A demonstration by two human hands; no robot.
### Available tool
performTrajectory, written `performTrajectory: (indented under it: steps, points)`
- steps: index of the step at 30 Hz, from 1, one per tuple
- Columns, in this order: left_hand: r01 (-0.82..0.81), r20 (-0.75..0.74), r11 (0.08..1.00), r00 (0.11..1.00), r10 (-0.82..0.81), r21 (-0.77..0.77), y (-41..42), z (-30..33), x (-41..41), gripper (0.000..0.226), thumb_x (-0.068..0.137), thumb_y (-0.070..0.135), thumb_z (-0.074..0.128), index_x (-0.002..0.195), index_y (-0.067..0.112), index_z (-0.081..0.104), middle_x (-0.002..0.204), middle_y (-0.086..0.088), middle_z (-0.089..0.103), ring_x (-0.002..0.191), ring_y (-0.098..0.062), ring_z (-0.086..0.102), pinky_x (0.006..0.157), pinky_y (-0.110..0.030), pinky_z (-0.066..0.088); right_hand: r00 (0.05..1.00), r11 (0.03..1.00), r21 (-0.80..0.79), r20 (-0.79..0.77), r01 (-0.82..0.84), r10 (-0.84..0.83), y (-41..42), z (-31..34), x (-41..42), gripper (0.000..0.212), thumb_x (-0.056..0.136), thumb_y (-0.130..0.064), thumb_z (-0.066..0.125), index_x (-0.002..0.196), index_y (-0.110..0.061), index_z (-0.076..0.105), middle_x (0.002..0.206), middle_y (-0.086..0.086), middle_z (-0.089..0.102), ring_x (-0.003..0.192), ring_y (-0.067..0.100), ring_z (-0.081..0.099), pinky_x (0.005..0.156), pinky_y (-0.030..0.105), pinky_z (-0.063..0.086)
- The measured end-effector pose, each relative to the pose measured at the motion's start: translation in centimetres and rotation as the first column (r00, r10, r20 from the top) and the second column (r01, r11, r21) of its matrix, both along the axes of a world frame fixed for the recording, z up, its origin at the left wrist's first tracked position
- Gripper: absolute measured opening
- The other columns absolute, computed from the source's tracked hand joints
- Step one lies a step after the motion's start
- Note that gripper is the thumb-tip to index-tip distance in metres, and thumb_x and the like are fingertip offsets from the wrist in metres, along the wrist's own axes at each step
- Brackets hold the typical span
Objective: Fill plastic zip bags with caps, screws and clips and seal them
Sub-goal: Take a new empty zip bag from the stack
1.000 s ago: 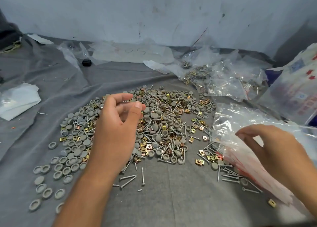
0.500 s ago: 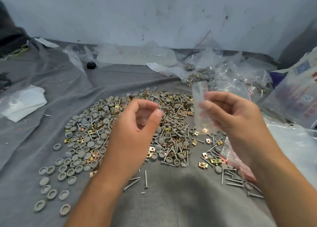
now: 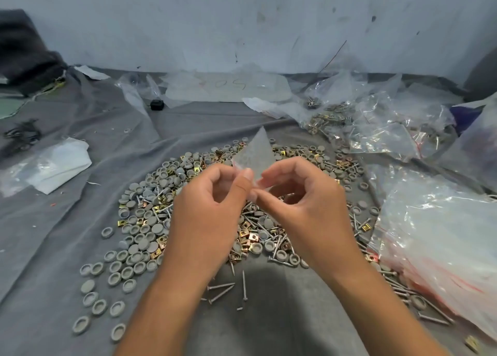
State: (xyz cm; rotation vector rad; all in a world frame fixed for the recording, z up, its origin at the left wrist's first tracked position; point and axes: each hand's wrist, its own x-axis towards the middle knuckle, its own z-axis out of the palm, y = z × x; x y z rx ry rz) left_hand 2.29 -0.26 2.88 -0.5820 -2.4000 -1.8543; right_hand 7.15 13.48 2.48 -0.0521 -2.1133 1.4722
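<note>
A small clear zip bag [image 3: 256,154] stands up between my hands, above a heap of parts. My left hand [image 3: 212,202] pinches its lower edge with thumb and fingers. Facing it, my right hand [image 3: 301,197] pinches the same edge. The bag looks empty. Under the hands a pile of grey round caps [image 3: 150,218], silver screws [image 3: 223,288] and gold clips [image 3: 246,234] spreads over the grey cloth [image 3: 67,234]. Several caps lie loose at the lower left.
A stack of empty zip bags with red strips [image 3: 443,248] lies at the right. Filled and crumpled bags [image 3: 376,124] sit at the back right. A white folded bag [image 3: 53,164] lies at the left. A black small object [image 3: 156,104] sits near the wall.
My right hand lifted a small bag from the stack at the right and brought it to the middle. My left hand moved in, and now both hands pinch the bag's edge.
</note>
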Motion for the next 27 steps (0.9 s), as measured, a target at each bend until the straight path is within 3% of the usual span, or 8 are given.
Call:
performTrajectory:
  steps: [3,6,8,13,17,22,27]
  points:
    - [-0.004,-0.002,0.999,1.0,0.004,-0.032,0.0,0.1,0.0,0.021,0.097,0.043,0.06,0.084,0.032,0.073,0.082,0.02,0.073,0.08,0.003,0.069,0.068,-0.011,0.049,0.999,0.991,-0.131,0.048,-0.019,0.025,0.7,0.3,0.1,0.017,0.082,-0.033,0.083,0.089,-0.024,0.07,0.081,-0.007,0.073,0.072,0.007,0.069,0.063,0.018,0.052]
    - [-0.037,0.024,0.999,0.999,0.038,-0.039,0.0,0.0,0.0,0.02,0.093,0.042,0.061,0.082,0.032,0.073,0.077,0.017,0.072,0.076,0.0,0.069,0.063,-0.011,0.049,0.995,0.983,-0.173,0.074,-0.055,0.068,1.2,0.3,0.0,0.008,0.089,-0.022,0.078,0.089,-0.024,0.07,0.082,-0.004,0.074,0.076,0.011,0.071,0.066,0.02,0.053]
    - [-0.049,0.021,0.997,0.999,0.05,-0.053,0.1,-0.1,0.0,0.019,0.092,0.042,0.062,0.081,0.031,0.073,0.076,0.016,0.072,0.075,-0.002,0.069,0.063,-0.012,0.05,0.997,0.991,-0.131,0.065,-0.028,0.037,1.1,0.1,0.0,0.011,0.09,-0.017,0.077,0.091,-0.024,0.069,0.084,-0.005,0.073,0.078,0.012,0.072,0.067,0.024,0.056]
    - [-0.085,-0.054,0.996,0.995,0.083,-0.035,0.5,-0.3,0.1,0.004,0.089,0.031,0.07,0.085,0.029,0.071,0.077,0.016,0.073,0.073,-0.001,0.069,0.062,-0.012,0.051,0.998,0.988,0.154,-0.069,0.019,-0.008,-0.3,-0.5,0.1,0.019,0.085,-0.008,0.08,0.093,-0.017,0.066,0.083,-0.014,0.069,0.079,0.007,0.07,0.066,0.017,0.055]
    - [-0.06,-0.097,0.996,0.994,0.054,-0.061,0.3,-0.2,0.3,0.018,0.085,0.021,0.073,0.099,0.032,0.068,0.085,0.019,0.075,0.081,0.0,0.072,0.071,-0.019,0.057,0.997,0.991,0.116,-0.047,0.067,-0.062,-0.4,-0.7,-0.1,0.021,0.085,-0.012,0.081,0.092,-0.021,0.064,0.08,-0.014,0.067,0.078,0.006,0.068,0.063,0.013,0.05]
    - [-0.13,-0.201,0.982,0.974,0.101,-0.134,0.4,-0.3,0.6,0.027,0.089,0.023,0.071,0.11,0.035,0.059,0.084,0.028,0.072,0.06,0.01,0.063,0.055,-0.004,0.042,0.998,0.995,0.082,-0.029,0.052,-0.05,-0.5,-0.8,-0.1,0.022,0.085,-0.016,0.081,0.093,-0.023,0.062,0.08,-0.013,0.068,0.077,0.006,0.069,0.061,0.014,0.051]
    - [-0.169,-0.243,0.978,0.961,0.136,-0.123,0.2,-0.2,0.4,0.022,0.091,0.023,0.072,0.102,0.032,0.056,0.082,0.019,0.071,0.079,0.009,0.067,0.062,-0.004,0.045,0.999,0.996,0.089,-0.035,0.028,-0.025,-0.5,-0.7,0.0,0.022,0.084,-0.013,0.081,0.093,-0.022,0.062,0.08,-0.011,0.067,0.076,0.009,0.069,0.062,0.019,0.054]
